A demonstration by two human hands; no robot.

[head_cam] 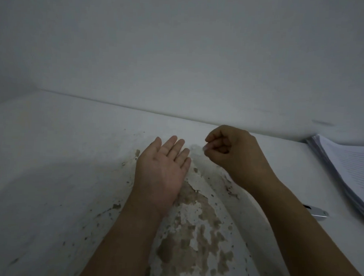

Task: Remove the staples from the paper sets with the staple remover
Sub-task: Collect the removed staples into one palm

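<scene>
- Table (51,153): white top, its far edge meeting a white wall (181,44)
- Worn patch (193,232): brown and grey blotches where the table's white coating has flaked, running from the near edge of the view toward the middle. All places below are given from this patch
- Left hand (163,166): at the far left end of the patch, palm turned up, fingers straight and lying side by side, thumb out to the left. It has hold of nothing. Its forearm runs along the left side of the patch
- Right hand (232,152): just beyond the far right end of the patch, apart from the left hand, with its back up and to the right. The fingers are curled in toward the palm and the thumb tip is brought close to the forefinger. Whether anything small is pinched there cannot be told. Its forearm crosses to the right of the patch
- Paper sets (346,172): a thick stack of white sheets, well to the right of the patch by the wall, cut off by the right edge of the view. The sheet edges are fanned, and the top sheet has faint lines of print
- Silvery tool (317,213): lying on the table to the right of the patch, between the right forearm and the near edge of the paper sets. It is partly hidden by the forearm, and its kind cannot be told
</scene>
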